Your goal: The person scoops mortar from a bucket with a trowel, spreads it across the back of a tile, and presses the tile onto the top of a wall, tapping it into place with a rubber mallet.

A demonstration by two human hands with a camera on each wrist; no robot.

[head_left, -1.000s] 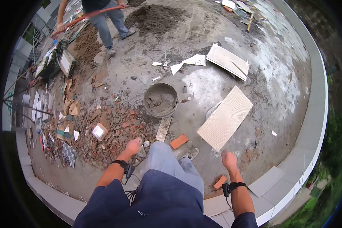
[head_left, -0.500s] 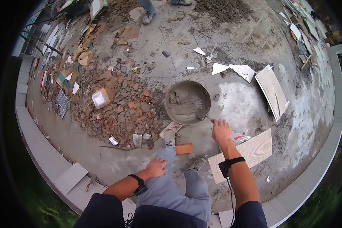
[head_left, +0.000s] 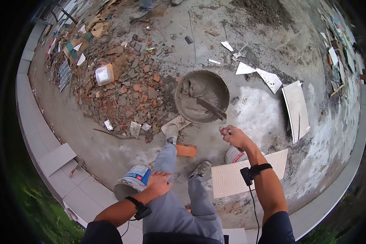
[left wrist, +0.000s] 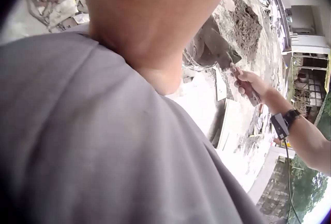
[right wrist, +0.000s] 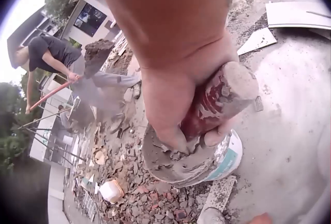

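My right hand (head_left: 236, 137) grips the red handle (right wrist: 214, 102) of a trowel, fingers curled round it. The trowel's blade (head_left: 210, 107) lies over the wet grey mortar (head_left: 195, 91) at the near right side of a round bucket (head_left: 179, 106). In the right wrist view the bucket shows a white and green outer wall (right wrist: 227, 161). My left hand (head_left: 160, 183) rests with its fingers extended on my grey-trousered left leg (left wrist: 103, 136), holding nothing.
A patterned tile (head_left: 248, 173) leans over a white bucket on the right. Another bucket (head_left: 128, 185) stands by my left leg. Brick rubble (head_left: 130, 93) spreads to the left, an orange brick (head_left: 186, 150) lies between my feet, and a person (right wrist: 54, 61) shovels beyond.
My right hand has moved from the near right to the bucket's edge and lifted the trowel handle. My left hand has come down onto my leg. The view has tilted downward.
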